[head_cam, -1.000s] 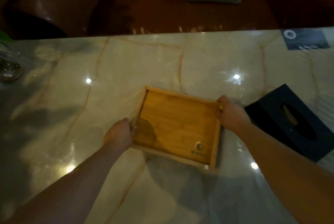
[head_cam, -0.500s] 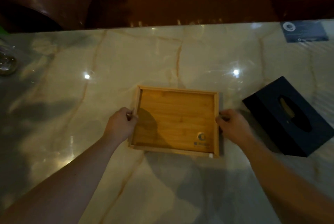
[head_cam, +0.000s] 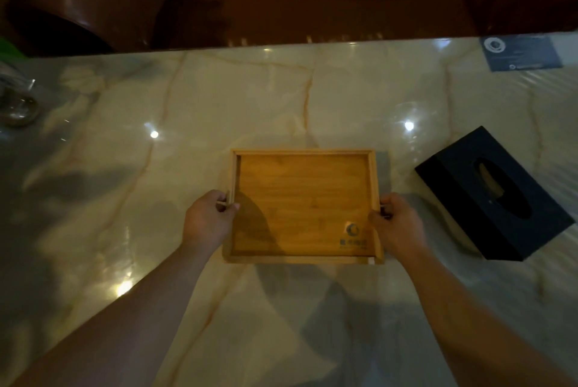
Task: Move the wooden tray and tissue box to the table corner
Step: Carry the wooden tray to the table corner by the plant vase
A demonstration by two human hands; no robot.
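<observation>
Head view shows the wooden tray (head_cam: 303,205) at the centre of the marble table (head_cam: 281,99), long axis across the frame, with the left hand (head_cam: 208,221) and right hand (head_cam: 398,224) each closed on a short side, fingers pinching the rim. The dark tissue box (head_cam: 494,192) lies untouched at right of frame, nearer the right hand. Against the earlier frames, the tray has turned from skewed to square with the table edge.
</observation>
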